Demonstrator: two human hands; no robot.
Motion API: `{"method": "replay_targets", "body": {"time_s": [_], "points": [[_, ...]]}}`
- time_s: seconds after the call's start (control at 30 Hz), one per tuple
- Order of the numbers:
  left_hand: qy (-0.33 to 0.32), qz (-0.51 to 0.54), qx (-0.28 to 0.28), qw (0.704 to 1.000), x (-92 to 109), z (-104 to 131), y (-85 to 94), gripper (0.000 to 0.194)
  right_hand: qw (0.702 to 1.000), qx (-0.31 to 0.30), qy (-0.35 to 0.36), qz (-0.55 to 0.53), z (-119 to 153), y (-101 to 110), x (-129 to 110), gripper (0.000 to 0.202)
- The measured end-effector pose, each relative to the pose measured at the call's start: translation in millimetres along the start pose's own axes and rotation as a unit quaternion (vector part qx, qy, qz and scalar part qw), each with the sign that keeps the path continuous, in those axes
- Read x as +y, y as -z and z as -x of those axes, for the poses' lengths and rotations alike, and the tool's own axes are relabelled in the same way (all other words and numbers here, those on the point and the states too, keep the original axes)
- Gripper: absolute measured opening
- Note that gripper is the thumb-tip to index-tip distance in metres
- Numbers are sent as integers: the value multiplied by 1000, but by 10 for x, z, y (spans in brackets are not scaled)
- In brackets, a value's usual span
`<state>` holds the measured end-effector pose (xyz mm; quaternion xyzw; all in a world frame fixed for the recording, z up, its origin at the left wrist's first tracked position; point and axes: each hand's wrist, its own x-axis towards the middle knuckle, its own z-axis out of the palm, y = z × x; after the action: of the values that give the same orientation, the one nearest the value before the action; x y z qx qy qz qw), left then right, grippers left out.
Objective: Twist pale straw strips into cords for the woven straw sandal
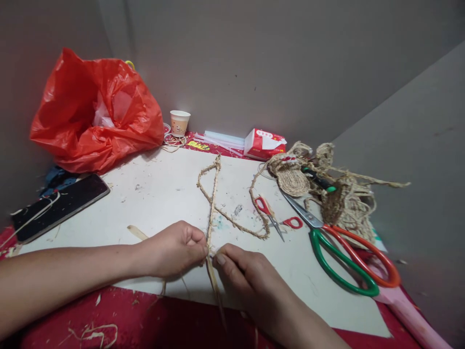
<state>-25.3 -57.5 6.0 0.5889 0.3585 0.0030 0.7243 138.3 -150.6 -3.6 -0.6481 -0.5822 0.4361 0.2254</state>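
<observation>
As we look down in the head view, we see a white sheet (156,194) scattered with fibre scraps over a red cloth (145,320), with grey walls (254,58) behind and at the right. Across the upper left of the frame we have a red plastic bag (98,145), beside a paper cup (179,125); a tissue box (265,144) stands above centre and a phone (61,206) lies at left. Coiled cord (294,182), small scissors (271,213) and large scissors (319,224) lie right of centre. Mid-frame, our rough cord (212,208) runs upward from our left hand (181,249), bends back, crosses itself and curves past the small scissors. We keep that hand closed, pinching the cord's near end. Our right hand (247,271) is just beside it, thumb pressed against forefinger; we cannot tell exactly what it pinches. Loose flat strands (214,281) hang between our hands toward the bottom.
</observation>
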Motion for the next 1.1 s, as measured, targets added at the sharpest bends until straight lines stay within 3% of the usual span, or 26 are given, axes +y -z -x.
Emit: {"method": "replay_targets", "body": {"time_s": [0.2,0.33,0.5,0.63,0.73,0.8,0.9,0.93,0.97,1.1], "points": [[-29,9,-2,1000,-26,10,-57,21,995,-4,0,-96,88,-122,-32,30],[-29,41,0,999,-87,0,-75,23,997,-1,69,-36,118,-241,-44,27],[-44,139,-15,989,-94,28,-113,22,998,2,60,34,129,-288,-81,28],[-16,157,20,987,-28,65,-117,19,993,-110,-4,42,238,-250,-172,29],[-19,144,29,989,10,88,-87,21,982,-181,-46,-4,312,-93,-205,32],[-37,152,21,987,16,98,-68,22,990,-120,-39,-57,292,60,-187,37],[-48,152,14,987,0,97,-59,23,987,108,-20,-117,164,222,-134,44],[-52,152,12,987,-8,93,-62,23,979,147,-16,-140,114,230,-121,42],[-60,156,5,986,-17,87,-67,24,975,147,-15,-164,70,212,-113,39],[-96,189,-49,976,-47,60,-103,28,964,-62,-44,-254,-21,3,-121,42]]}}
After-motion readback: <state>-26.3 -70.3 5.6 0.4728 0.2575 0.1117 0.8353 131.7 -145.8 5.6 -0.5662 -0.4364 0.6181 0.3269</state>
